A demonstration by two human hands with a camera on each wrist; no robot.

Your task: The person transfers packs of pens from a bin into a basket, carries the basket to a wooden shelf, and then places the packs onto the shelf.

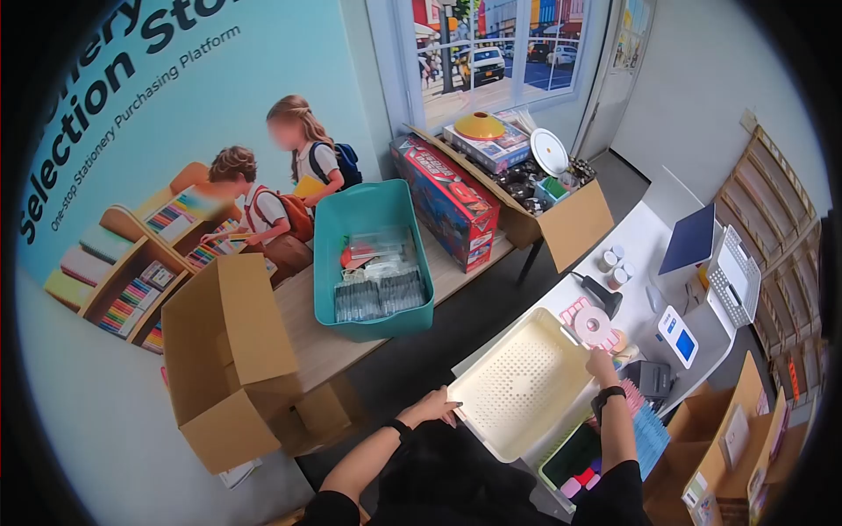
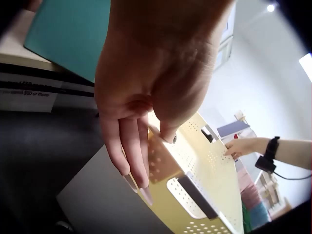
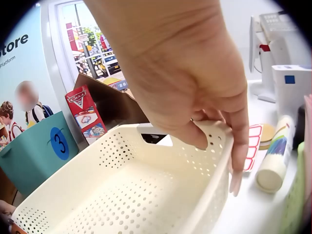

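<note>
Cream plastic, pierced all over with small holes, makes up the basket [image 1: 522, 381], which is held between both hands in front of the body, over the near part of the white table [image 1: 647, 250]; the left hand [image 1: 430, 407] is clamped on the rim at one end, its thumb inside and its fingers down the outer wall, close by a handle [image 2: 197, 195]; the right hand [image 1: 602, 366] is clamped likewise on the opposite end, thumb within and fingers outside, just beside a handle slot; whether the base rests on the table or hangs a little above it I cannot tell. To hold it well, I judge, both ends want equal support, since a grip on the rim near a corner lets a wide, shallow basket twist; moving each hand into its handle would probably steady it more; the right fingers call for care, as a pink roll [image 1: 593, 325], a scanner [image 1: 605, 302] and a tube [image 3: 275, 161] lie near that end and could be knocked; the green tray [image 1: 548, 478] is close on the near side, so a low swing might catch its edge; the teal bin [image 1: 386, 331] stands well apart on the other table, out of the way.
</note>
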